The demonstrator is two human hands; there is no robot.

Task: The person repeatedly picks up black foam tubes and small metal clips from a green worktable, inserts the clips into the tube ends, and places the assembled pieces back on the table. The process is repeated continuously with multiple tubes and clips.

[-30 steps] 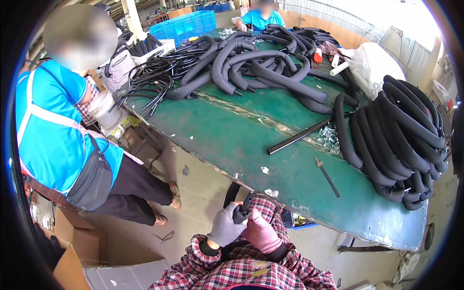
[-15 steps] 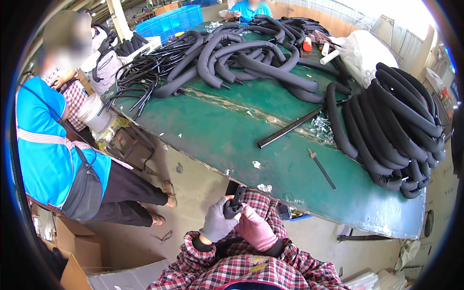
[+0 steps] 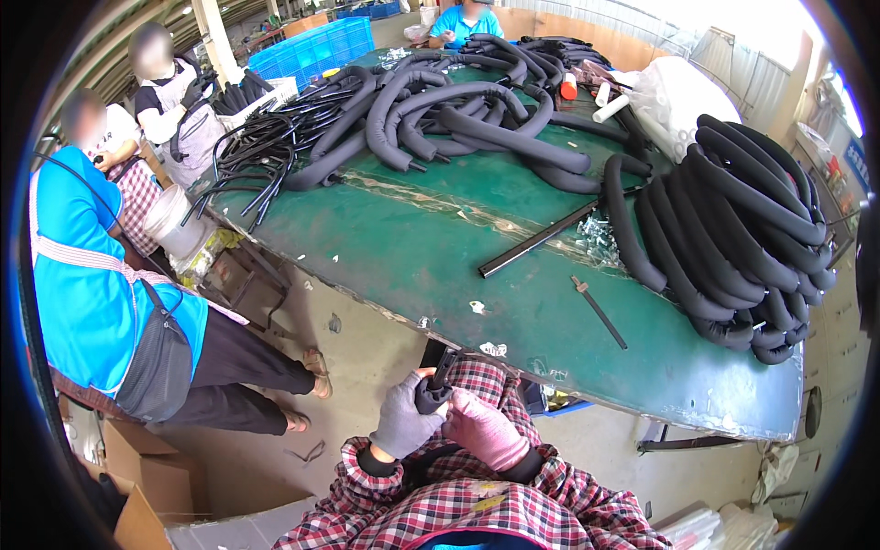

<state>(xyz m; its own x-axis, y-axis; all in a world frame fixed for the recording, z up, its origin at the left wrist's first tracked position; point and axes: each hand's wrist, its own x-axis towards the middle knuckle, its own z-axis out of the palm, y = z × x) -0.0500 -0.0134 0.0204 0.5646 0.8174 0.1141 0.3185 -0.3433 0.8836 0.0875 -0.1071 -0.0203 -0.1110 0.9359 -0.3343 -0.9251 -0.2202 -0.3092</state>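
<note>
Low in front of my body, just short of the table edge, my left hand (image 3: 405, 420) in a grey glove is closed around a black foam-covered tube (image 3: 431, 396). A darker, thin black part sticks up out of its far end. My right hand (image 3: 488, 431), in a pink glove, is closed against the near side of the same piece, with its fingertips partly hidden. On the green table (image 3: 403, 266) ahead lie a long black metal bar (image 3: 541, 240) and a shorter thin black strip (image 3: 600, 312) with a small crosspiece.
Stacked foam-covered tubes (image 3: 733, 238) stand on the right of the table. More bent foam tubes (image 3: 486, 119) and thin black rods (image 3: 266, 151) cover its far side. Small clear pieces (image 3: 596, 240) lie beside the bar. A co-worker in blue (image 3: 101, 302) stands at left, near a cardboard box (image 3: 151, 467).
My view has shifted slightly, so the table contents sit a little further left. Both hands keep their grip on the foam-covered tube. At the left, a co-worker behind has become more visible.
</note>
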